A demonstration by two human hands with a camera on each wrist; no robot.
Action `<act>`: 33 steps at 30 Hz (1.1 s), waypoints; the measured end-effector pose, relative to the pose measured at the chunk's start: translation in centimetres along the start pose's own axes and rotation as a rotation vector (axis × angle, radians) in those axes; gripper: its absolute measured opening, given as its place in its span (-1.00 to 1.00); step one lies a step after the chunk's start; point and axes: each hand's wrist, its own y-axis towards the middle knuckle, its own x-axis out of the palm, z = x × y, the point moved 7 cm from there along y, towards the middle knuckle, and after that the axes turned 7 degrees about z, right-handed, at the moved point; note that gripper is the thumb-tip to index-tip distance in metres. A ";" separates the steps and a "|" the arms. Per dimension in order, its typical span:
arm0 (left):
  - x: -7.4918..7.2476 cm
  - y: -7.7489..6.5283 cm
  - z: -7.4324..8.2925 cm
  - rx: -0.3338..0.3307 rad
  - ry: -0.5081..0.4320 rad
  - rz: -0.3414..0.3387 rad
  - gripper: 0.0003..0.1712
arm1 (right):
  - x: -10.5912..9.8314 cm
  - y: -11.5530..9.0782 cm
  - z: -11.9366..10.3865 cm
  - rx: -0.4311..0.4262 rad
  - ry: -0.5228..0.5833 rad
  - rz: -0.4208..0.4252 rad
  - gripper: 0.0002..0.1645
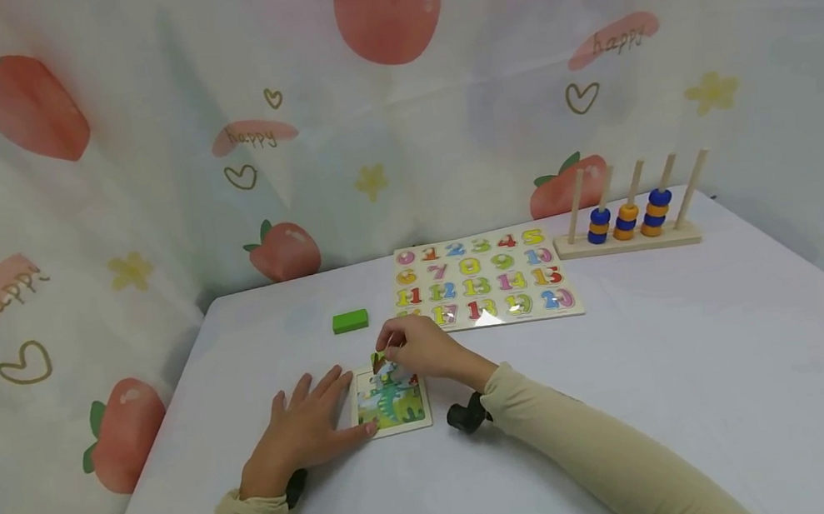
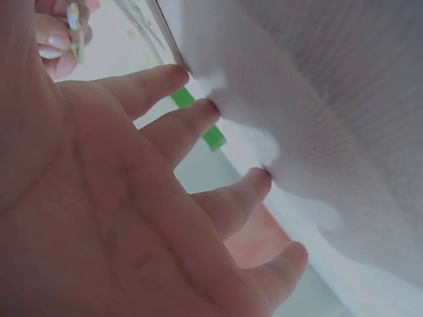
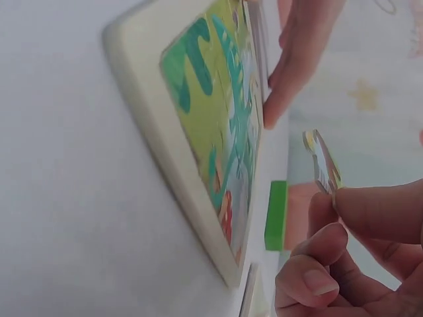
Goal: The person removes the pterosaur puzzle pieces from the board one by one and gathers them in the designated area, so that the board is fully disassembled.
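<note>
The left hand (image 1: 302, 429) is spread, fingers apart — its thumb at the near left corner of the puzzle (image 1: 409, 427), fingertips on the table (image 1: 693, 345). The right hand (image 1: 423, 348) pinches a piece (image 3: 322, 162) — raised above the puzzle's far side.

The right hand (image 3: 360, 257) pinches a little puzzle piece (image 3: 322, 160). The left hand (image 3: 301, 59) is at the edge of the picture puzzle (image 3: 208, 119), near a green block (image 3: 276, 215).
</note>
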 end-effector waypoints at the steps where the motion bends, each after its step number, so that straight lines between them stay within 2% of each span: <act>1: 0.0 0.0 0.0 0.003 0.002 0.001 0.12 | -0.3 -0.1 0.1 0.002 0.001 0.005 -0.88; 12: 0.2 0.0 -0.1 -0.006 -0.019 -0.014 0.15 | -3.8 -1.3 1.9 0.007 0.030 0.101 -0.86; 23: 0.7 -0.1 -0.3 -0.013 -0.021 -0.011 0.17 | -7.2 -2.7 4.1 0.062 0.005 0.177 -0.87; 33: 0.6 -0.1 -0.1 -0.002 -0.022 -0.006 0.17 | -11.5 -4.1 6.7 0.150 -0.040 0.250 -0.81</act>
